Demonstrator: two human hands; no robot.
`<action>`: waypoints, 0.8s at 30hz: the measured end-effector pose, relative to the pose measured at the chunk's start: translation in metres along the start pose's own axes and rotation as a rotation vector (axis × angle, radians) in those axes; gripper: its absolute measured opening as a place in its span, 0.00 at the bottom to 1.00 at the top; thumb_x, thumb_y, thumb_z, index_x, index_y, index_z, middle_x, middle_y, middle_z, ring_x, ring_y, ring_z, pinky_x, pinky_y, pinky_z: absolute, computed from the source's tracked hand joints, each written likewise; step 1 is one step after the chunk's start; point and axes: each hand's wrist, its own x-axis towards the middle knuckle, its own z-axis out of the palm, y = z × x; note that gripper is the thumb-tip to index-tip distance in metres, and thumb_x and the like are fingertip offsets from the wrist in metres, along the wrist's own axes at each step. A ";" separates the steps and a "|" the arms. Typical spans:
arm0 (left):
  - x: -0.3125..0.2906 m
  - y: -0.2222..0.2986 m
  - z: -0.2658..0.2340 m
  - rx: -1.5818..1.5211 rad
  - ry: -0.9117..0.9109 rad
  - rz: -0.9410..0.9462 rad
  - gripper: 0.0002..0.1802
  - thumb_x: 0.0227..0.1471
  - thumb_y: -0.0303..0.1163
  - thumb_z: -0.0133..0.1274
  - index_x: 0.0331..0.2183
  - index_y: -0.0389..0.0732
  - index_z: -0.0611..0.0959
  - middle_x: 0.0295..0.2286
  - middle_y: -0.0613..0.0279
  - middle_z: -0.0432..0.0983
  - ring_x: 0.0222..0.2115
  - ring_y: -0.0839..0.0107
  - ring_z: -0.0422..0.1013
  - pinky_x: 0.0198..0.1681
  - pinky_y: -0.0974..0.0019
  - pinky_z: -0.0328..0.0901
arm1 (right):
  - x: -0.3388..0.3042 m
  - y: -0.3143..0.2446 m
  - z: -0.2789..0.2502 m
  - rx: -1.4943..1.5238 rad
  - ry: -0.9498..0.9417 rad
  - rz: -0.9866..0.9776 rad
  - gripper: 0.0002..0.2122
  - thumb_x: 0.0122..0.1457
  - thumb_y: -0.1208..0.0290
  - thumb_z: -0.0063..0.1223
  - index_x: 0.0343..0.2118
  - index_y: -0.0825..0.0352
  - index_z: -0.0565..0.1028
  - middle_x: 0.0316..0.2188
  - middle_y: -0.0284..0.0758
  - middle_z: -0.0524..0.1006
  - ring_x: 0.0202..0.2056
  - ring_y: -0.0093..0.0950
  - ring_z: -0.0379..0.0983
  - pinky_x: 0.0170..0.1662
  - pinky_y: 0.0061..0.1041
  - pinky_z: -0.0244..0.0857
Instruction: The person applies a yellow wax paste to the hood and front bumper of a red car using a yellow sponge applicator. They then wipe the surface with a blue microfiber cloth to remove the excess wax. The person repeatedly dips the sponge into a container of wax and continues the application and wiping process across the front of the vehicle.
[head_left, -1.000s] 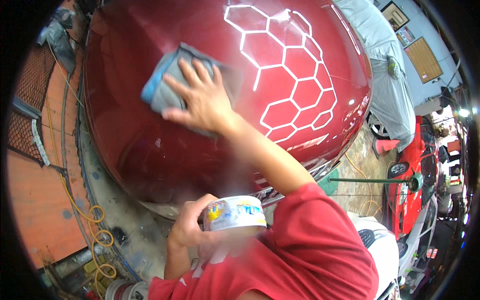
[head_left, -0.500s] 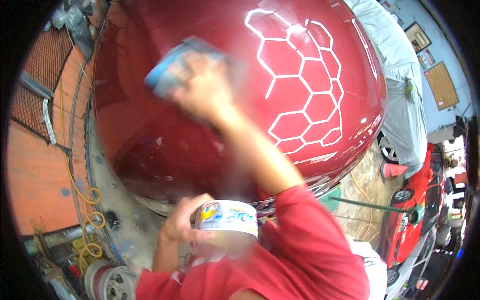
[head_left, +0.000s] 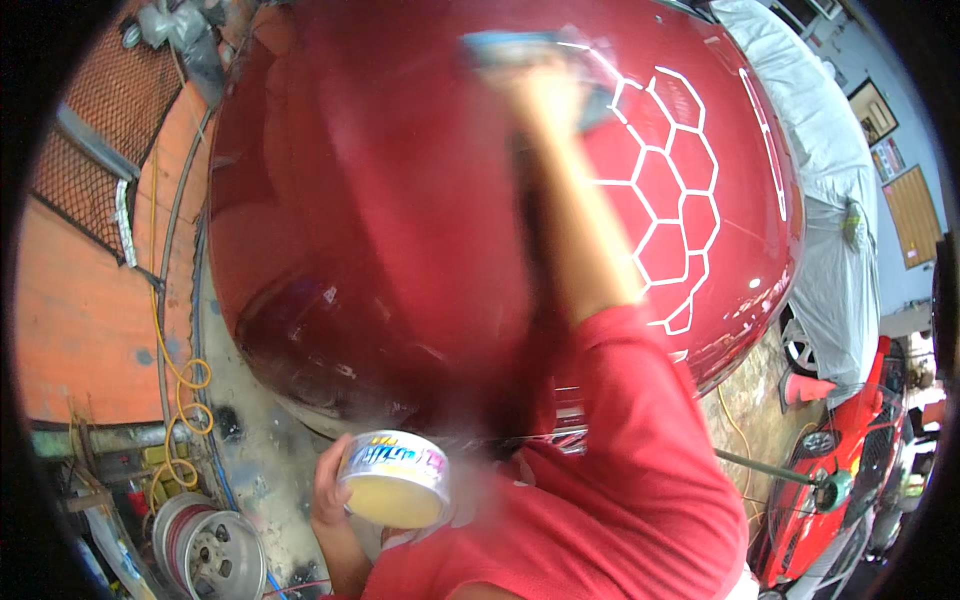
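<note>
Wiping the red panel [head_left: 290,200], apparently: right hand [head_left: 542,85] over cloth [head_left: 505,41] at twelve o'clock, finger spread too blurred to tell. Left hand [head_left: 329,488], seven o'clock, curls round tub [head_left: 400,500]; next stroke likely needs even pressure.

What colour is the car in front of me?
The car is dark red with white honeycomb reflections; the head view shows it best.

Motion smears the bare right hand [head_left: 548,85] and the blue-and-grey cloth [head_left: 500,42] on the glossy dark-red car panel [head_left: 420,230], its top cropped by the picture's edge; I cannot read the grip. Below the panel, a round white-and-yellow tub [head_left: 396,480] hides part of the bare left hand [head_left: 330,482]. Right of the panel, grey sheeting [head_left: 835,170] conceals most of a silver-wheeled vehicle [head_left: 797,345].
</note>
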 end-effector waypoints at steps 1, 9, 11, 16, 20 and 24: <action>0.023 0.004 0.004 0.086 -0.101 0.039 0.47 0.32 0.62 0.67 0.42 0.31 0.75 0.34 0.63 0.72 0.36 0.75 0.67 0.40 0.72 0.62 | -0.017 -0.054 -0.001 0.153 0.058 -0.055 0.23 0.57 0.46 0.49 0.51 0.52 0.77 0.59 0.42 0.66 0.59 0.43 0.60 0.58 0.56 0.53; 0.069 0.031 0.045 0.183 -0.421 -0.080 0.43 0.30 0.58 0.70 0.37 0.32 0.73 0.30 0.66 0.70 0.31 0.79 0.65 0.34 0.75 0.61 | -0.036 -0.035 -0.021 0.118 -0.017 -0.098 0.25 0.61 0.44 0.41 0.59 0.47 0.70 0.63 0.38 0.62 0.65 0.41 0.54 0.64 0.51 0.48; 0.042 0.015 0.020 0.107 -0.237 -0.053 0.46 0.32 0.58 0.69 0.42 0.30 0.73 0.35 0.60 0.73 0.36 0.75 0.68 0.40 0.71 0.63 | -0.037 0.119 -0.004 -0.054 -0.038 0.153 0.26 0.61 0.42 0.39 0.59 0.47 0.70 0.61 0.41 0.65 0.63 0.43 0.58 0.61 0.51 0.54; 0.006 -0.043 -0.080 -0.101 -0.062 -0.046 0.60 0.40 0.55 0.65 0.63 0.28 0.58 0.58 0.39 0.61 0.58 0.50 0.62 0.62 0.48 0.56 | -0.150 0.383 0.020 -0.212 -0.015 0.938 0.28 0.59 0.34 0.34 0.62 0.33 0.64 0.66 0.46 0.57 0.65 0.48 0.55 0.61 0.63 0.46; 0.045 -0.012 -0.098 -0.010 -0.153 0.134 0.58 0.41 0.54 0.64 0.62 0.27 0.59 0.57 0.38 0.63 0.56 0.50 0.65 0.61 0.49 0.58 | -0.132 0.206 -0.013 -0.423 -0.165 0.238 0.16 0.65 0.60 0.42 0.56 0.42 0.71 0.49 0.44 0.76 0.55 0.44 0.68 0.51 0.48 0.67; 0.102 0.059 0.004 0.029 -0.596 0.179 0.52 0.31 0.57 0.70 0.48 0.29 0.71 0.40 0.53 0.74 0.39 0.67 0.71 0.43 0.65 0.66 | -0.133 -0.082 -0.070 0.348 0.127 -0.051 0.14 0.52 0.60 0.55 0.39 0.60 0.81 0.47 0.38 0.76 0.50 0.39 0.70 0.53 0.47 0.62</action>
